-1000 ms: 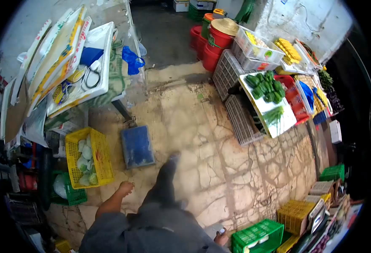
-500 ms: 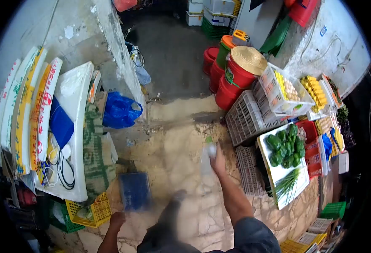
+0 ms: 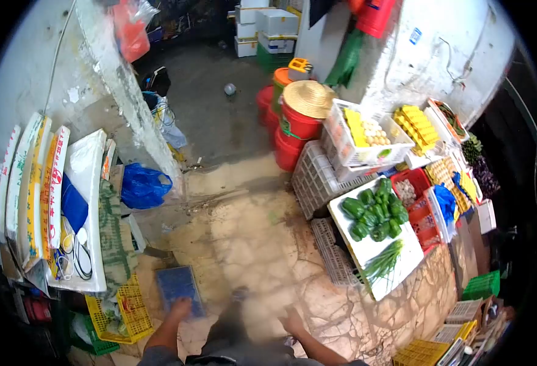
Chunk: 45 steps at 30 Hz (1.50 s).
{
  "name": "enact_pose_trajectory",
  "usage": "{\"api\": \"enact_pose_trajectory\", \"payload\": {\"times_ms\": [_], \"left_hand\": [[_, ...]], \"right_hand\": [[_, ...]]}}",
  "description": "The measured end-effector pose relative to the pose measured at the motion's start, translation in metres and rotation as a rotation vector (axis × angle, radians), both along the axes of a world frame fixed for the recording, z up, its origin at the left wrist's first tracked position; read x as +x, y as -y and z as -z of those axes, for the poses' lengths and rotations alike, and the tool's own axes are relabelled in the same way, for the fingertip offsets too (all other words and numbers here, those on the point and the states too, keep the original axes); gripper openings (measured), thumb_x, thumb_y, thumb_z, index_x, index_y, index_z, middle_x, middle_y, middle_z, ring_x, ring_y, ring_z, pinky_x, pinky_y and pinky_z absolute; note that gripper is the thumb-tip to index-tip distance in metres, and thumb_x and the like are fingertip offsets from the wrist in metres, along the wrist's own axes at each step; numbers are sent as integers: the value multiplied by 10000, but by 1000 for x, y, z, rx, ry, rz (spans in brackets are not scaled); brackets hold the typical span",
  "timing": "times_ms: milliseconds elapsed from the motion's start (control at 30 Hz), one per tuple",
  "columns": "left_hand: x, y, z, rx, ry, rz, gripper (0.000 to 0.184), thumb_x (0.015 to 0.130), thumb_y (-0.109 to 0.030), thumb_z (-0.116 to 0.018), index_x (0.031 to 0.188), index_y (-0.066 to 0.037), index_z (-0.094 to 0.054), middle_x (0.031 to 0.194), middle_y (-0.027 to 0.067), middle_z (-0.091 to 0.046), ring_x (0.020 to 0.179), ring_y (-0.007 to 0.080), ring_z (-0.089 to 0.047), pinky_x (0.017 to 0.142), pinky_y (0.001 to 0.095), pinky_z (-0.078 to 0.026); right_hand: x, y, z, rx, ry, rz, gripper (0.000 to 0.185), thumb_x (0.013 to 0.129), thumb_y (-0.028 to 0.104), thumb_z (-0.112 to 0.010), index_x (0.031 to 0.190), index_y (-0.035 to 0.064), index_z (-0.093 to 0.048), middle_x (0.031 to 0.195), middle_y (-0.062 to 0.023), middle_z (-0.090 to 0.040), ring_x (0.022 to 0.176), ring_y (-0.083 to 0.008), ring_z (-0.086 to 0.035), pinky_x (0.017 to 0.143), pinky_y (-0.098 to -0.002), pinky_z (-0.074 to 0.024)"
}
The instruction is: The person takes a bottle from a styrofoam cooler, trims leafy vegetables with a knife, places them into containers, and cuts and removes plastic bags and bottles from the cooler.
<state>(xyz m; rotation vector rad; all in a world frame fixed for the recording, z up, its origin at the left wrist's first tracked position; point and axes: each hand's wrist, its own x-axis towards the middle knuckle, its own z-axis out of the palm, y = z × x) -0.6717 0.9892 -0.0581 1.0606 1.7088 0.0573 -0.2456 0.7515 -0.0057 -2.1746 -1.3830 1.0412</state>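
My right hand (image 3: 291,320) is low in front of me over the stone paving, with fingers apart and nothing visible in it. My left hand (image 3: 181,307) hangs near the lower edge of a flat blue panel (image 3: 179,287) on the ground; its fingers are blurred. Ahead, a small round whitish thing (image 3: 230,89) shows against the dark floor of the doorway. Whether it lies there or is in the air I cannot tell.
To the right, a white foam board (image 3: 350,229) bears green peppers (image 3: 375,210) and scallions (image 3: 384,259). Behind it stand a crate of eggs (image 3: 375,133) and red buckets (image 3: 297,125) under a straw hat (image 3: 308,99). Foam lids (image 3: 53,183) and a yellow basket (image 3: 135,308) are at left.
My right hand has drawn back towards me and let go of a pale thing it held. A round whitish thing now shows in the doorway. The view has shifted, with objects lying further left.
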Motion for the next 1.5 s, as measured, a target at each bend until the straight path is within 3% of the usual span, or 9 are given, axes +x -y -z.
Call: {"api": "enact_pose_trajectory", "payload": {"times_ms": [133, 200, 333, 433, 533, 667, 933, 1267, 1500], "left_hand": [[124, -1, -71, 113, 201, -89, 167, 912, -155, -564, 970, -18, -640, 711, 55, -587, 566, 158, -546, 473, 305, -427], [152, 18, -33, 43, 211, -5, 331, 931, -238, -583, 1192, -34, -572, 845, 67, -632, 654, 194, -601, 531, 327, -466], [187, 85, 57, 19, 160, 575, 318, 918, -277, -587, 1092, -12, -604, 854, 84, -639, 647, 200, -582, 522, 340, -451], [284, 166, -13, 46, 40, 862, 368, 892, -314, -614, 1020, 31, -622, 872, 104, -641, 671, 217, -593, 552, 359, -469], [385, 237, -106, -189, -92, 723, 390, 890, -340, -618, 1023, 26, -622, 927, 113, -639, 739, 231, -598, 569, 361, -461], [460, 277, -50, -239, -14, 840, 394, 898, -374, -619, 1039, -7, -631, 936, 101, -636, 747, 214, -595, 569, 344, -451], [668, 397, -23, -622, -166, 1120, 512, 897, -409, -604, 1309, -113, -535, 1167, 75, -594, 990, 232, -597, 806, 400, -489], [1050, 518, -31, -209, 161, 1202, 262, 920, -237, -608, 1067, -20, -602, 841, 72, -624, 604, 171, -572, 544, 310, -468], [1259, 733, -172, -270, 145, 1841, 242, 892, -265, -645, 872, -29, -695, 721, 49, -626, 621, 133, -582, 576, 291, -472]], "right_hand": [[42, 255, 10, -349, 47, 471, 589, 802, 431, -689, 1152, -39, -626, 1111, -260, -644, 1074, -405, -598, 942, -434, -471], [74, 341, 6, -429, 113, 640, 564, 793, 401, -700, 1138, -41, -633, 1069, -266, -659, 1048, -415, -613, 932, -433, -479], [120, 490, 72, -261, 115, 1172, 461, 826, 285, -685, 1060, -108, -628, 989, -291, -660, 965, -440, -624, 863, -458, -489], [142, 516, 34, 38, -315, 1549, 378, 855, 160, -654, 1101, -114, -570, 1028, -226, -615, 736, -245, -609, 502, -313, -517], [164, 549, 40, 114, -365, 1544, 393, 862, 122, -640, 1159, -114, -537, 1146, -224, -576, 782, -252, -621, 551, -332, -557], [223, 588, 47, 181, -158, 1543, 260, 865, 157, -623, 962, -83, -650, 813, -108, -659, 680, -182, -633, 603, -313, -541], [342, 726, 10, 17, -294, 1708, 493, 878, 240, -659, 1256, -59, -554, 998, -182, -676, 766, -234, -682, 698, -306, -545], [378, 870, 28, -3, -726, 2407, 286, 890, 253, -617, 1065, 29, -647, 868, -128, -651, 641, -206, -653, 400, -297, -373], [578, 980, 46, -144, -798, 1969, 307, 904, 272, -588, 1142, 81, -626, 868, -104, -676, 591, -184, -631, 401, -291, -364]]}}
